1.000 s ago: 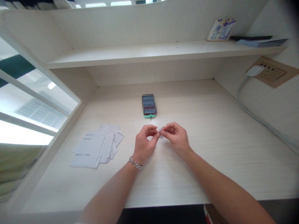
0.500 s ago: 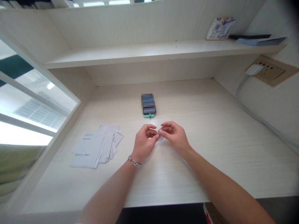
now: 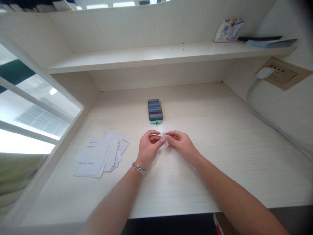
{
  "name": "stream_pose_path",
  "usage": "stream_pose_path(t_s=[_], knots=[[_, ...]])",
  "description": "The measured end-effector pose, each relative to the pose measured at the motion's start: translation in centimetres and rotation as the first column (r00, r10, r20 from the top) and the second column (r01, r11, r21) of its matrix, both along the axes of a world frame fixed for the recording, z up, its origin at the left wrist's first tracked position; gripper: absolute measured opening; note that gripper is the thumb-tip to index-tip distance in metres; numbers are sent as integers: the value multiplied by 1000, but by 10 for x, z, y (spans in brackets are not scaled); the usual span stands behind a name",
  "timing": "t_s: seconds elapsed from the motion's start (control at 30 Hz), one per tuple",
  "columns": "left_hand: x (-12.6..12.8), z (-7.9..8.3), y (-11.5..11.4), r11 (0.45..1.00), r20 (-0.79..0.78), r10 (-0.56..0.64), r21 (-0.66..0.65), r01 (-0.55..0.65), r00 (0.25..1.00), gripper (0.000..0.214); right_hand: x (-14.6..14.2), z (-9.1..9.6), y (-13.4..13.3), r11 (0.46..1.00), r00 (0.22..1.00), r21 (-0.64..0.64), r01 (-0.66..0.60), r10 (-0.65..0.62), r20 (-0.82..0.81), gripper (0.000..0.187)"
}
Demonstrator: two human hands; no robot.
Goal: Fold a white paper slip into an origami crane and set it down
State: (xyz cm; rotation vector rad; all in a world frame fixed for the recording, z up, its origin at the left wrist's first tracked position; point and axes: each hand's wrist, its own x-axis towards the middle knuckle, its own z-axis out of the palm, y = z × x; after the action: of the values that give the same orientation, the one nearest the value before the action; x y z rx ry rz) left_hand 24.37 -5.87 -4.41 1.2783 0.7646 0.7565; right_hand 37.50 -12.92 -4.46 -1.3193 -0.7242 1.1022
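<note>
Both hands meet over the middle of the pale desk (image 3: pixel 195 182). My left hand (image 3: pixel 151 145), with a silver chain bracelet at the wrist, pinches a small folded piece of white paper (image 3: pixel 163 135) between thumb and fingers. My right hand (image 3: pixel 179 142) grips the same paper from the other side. A pointed tip of it stands up between the fingertips; the rest is mostly covered by the fingers. Just beyond the hands lies a phone (image 3: pixel 155 109) with a pixelated screen and a green edge at its near end.
Loose white paper sheets (image 3: pixel 95 156) lie overlapped left of my hands. A shelf (image 3: pixel 146 58) crosses above the desk, with a small printed packet (image 3: pixel 228 30) at its right. On the right wall a white plug (image 3: pixel 265 72) sits in a socket, its grey cable (image 3: pixel 269 125) trailing down.
The paper between my fingers has turned so that a pointed tip shows upward. My left hand has shifted slightly left, and the fingers of both hands have changed position around it.
</note>
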Motion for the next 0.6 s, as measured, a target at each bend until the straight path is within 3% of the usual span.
stream_pose_path(t_s=[0.13, 0.33, 0.6], knots=[[0, 0, 3, 999, 47, 40, -36, -39, 998, 40, -1, 0, -1, 995, 994, -38, -93, 95, 48, 34], [1, 2, 2, 986, 96, -53, -152, 67, 994, 35, 2, -1, -3, 993, 983, -17, -113, 114, 142, 25], [-1, -1, 4, 998, 0, -64, 12, 64, 998, 19, -3, 2, -5, 987, 951, -26, -161, 162, 261, 19]])
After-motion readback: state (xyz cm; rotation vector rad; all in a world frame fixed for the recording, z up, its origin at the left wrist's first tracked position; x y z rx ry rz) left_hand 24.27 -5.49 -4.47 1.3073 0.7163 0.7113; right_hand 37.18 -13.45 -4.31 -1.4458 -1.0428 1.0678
